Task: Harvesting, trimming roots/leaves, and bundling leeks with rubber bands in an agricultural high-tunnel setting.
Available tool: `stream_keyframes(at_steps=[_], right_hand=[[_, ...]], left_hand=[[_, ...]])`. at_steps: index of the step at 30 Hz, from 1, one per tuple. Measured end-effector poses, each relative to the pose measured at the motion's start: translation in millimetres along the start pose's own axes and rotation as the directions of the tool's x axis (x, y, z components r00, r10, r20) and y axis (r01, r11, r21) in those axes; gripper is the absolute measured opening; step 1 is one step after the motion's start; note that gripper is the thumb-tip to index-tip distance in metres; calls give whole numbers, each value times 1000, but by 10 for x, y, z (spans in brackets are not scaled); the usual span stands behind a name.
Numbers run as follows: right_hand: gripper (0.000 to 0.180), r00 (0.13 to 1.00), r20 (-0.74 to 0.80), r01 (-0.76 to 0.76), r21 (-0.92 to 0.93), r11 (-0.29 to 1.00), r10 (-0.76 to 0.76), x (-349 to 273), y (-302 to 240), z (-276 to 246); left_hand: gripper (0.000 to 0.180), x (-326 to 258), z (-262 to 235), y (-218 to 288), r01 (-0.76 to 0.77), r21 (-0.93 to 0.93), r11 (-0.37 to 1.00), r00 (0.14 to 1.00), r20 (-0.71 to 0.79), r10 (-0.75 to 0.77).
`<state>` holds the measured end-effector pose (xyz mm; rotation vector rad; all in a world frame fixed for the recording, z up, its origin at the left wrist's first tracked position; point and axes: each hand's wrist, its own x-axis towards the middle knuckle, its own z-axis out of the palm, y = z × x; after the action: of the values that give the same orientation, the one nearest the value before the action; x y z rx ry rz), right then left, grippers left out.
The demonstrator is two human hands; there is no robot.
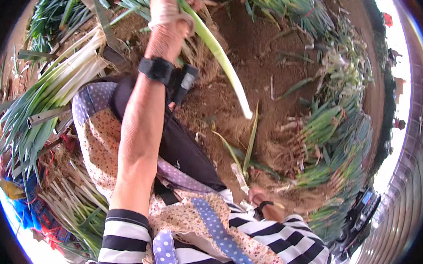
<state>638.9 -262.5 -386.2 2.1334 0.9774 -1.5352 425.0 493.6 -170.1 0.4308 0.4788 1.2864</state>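
Striped sleeve (126,235), hands (164,3) well apart, leek (220,56) in the left

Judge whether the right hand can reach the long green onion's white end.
Probably yes: the long green onion points its white end toward the right hand, and only thin green leaves seem in the way, though depth is hard to judge.

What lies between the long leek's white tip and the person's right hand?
In the head view, a slim green leaf and an unclear pale piece show between the leek and the right hand, with brown soil around.
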Motion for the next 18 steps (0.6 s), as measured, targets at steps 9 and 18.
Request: stream_keyframes(at_steps=[9,18], right_hand=[[34,688,-719,286,392,874,98,-50,-2450,-2402],[31,-65,-911,651,-349,675,-408,-383,-4790,-3461]], left_hand=[[58,11,-173,149,280,-318,906,890,441,-120],[65,-119,-113,203,176,-259,950,909,413,-56]])
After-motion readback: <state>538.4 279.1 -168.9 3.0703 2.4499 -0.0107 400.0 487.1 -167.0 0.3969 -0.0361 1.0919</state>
